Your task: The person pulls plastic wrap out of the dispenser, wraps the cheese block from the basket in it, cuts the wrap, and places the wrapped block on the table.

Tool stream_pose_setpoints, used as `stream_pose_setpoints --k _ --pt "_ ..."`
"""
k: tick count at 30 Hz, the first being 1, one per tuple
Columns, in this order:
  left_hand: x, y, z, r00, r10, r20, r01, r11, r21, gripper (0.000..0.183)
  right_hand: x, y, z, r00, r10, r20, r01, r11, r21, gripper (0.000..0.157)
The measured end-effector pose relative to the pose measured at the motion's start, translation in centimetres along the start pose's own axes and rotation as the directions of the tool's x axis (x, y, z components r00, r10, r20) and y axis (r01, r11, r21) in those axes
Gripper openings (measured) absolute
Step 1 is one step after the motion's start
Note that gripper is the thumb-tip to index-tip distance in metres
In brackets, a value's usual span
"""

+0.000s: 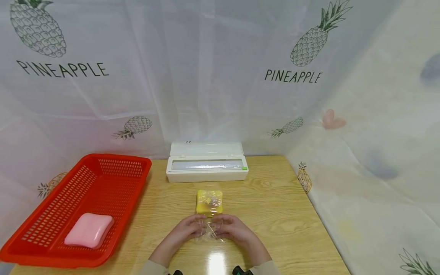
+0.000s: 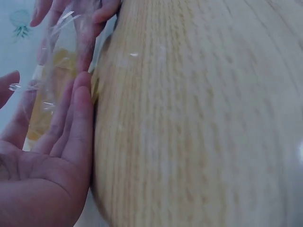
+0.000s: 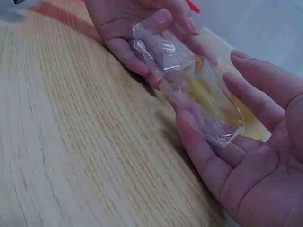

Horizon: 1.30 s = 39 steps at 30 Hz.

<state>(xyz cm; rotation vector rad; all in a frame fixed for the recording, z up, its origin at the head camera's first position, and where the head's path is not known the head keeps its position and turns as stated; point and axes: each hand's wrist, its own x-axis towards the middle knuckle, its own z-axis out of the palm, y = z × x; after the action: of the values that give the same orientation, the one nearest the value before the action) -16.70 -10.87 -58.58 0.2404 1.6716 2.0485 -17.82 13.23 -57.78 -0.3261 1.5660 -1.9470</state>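
Observation:
A yellow rounded-square bar, much like soap (image 1: 209,202), lies on the table with clear plastic film (image 1: 207,231) over it. The film's loose near end sticks up between my two hands. My left hand (image 1: 188,228) is at the left of this end, fingers fairly straight and touching the film. On the other side my right hand (image 1: 237,230) does the same, its fingertips under the film and the thumb (image 3: 255,71) held apart from it. Both hands have their little-finger sides low to the wood, as the left wrist view shows. Crinkled film (image 3: 170,56) partly veils the fingers.
Behind the bar stands a white plastic-wrap dispenser (image 1: 207,176) with its lid raised and a green slider at its right end. At the left, a red basket (image 1: 135,198) holds a pink soap bar (image 1: 89,230). A pineapple-print curtain (image 1: 206,76) hangs along the table's back edge.

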Motion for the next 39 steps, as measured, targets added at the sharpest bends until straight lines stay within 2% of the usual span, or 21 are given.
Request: stream_pose_setpoints --k 4,11,14,17,20,24,26,28,31,35,39 --pt "-0.1 0.0 0.0 1.0 -0.016 0.0 0.016 1.0 0.026 0.044 0.1 0.2 -0.1 1.0 0.014 0.007 -0.014 1.0 0.004 0.043" --pt "-0.3 0.1 -0.3 1.0 -0.024 -0.009 0.024 1.0 0.007 0.042 -0.1 0.4 -0.2 1.0 -0.002 0.012 0.002 1.0 -0.006 0.044" --pt "-0.5 0.1 0.0 1.0 -0.029 -0.003 0.029 0.999 -0.022 0.039 -0.8 0.6 -0.3 0.999 -0.016 0.045 0.016 1.0 0.011 0.043" --pt "-1.2 -0.1 0.4 0.998 -0.059 0.022 0.06 0.997 -0.05 0.037 -2.0 1.0 -0.1 0.995 -0.009 0.1 0.007 1.0 0.026 0.043" --pt "-2.0 0.0 0.5 0.996 -0.084 0.039 0.086 0.995 -0.048 0.038 -2.8 1.0 0.2 0.992 0.0 0.123 -0.003 1.0 0.021 0.043" --pt "-2.1 0.8 0.3 0.996 -0.088 0.031 0.088 0.996 -0.019 0.038 -3.3 0.1 0.3 0.996 -0.035 0.083 0.036 0.999 -0.017 0.043" --pt "-2.4 0.9 0.1 0.997 -0.069 0.046 0.069 0.998 -0.003 0.039 -3.6 -0.1 0.3 0.996 -0.063 0.062 0.067 0.996 -0.063 0.045" --pt "-2.4 1.2 -0.1 0.997 -0.036 0.065 0.034 0.999 0.023 0.038 -3.6 -0.3 0.2 0.995 -0.095 0.033 0.099 0.988 -0.122 0.043" --pt "-2.3 1.8 -0.2 0.998 0.036 0.053 -0.04 0.995 0.087 0.037 -3.4 -0.6 -0.1 0.988 -0.15 -0.031 0.141 0.971 -0.195 0.038" --pt "-1.8 2.3 0.1 0.994 0.099 -0.039 -0.092 0.982 0.162 0.032 -2.8 -1.0 -0.1 0.973 -0.199 -0.118 0.171 0.962 -0.213 0.031" --pt "-1.5 2.9 0.2 0.985 0.137 -0.102 -0.117 0.977 0.179 0.031 -2.2 -1.6 0.1 0.962 -0.207 -0.176 0.169 0.963 -0.211 0.029"
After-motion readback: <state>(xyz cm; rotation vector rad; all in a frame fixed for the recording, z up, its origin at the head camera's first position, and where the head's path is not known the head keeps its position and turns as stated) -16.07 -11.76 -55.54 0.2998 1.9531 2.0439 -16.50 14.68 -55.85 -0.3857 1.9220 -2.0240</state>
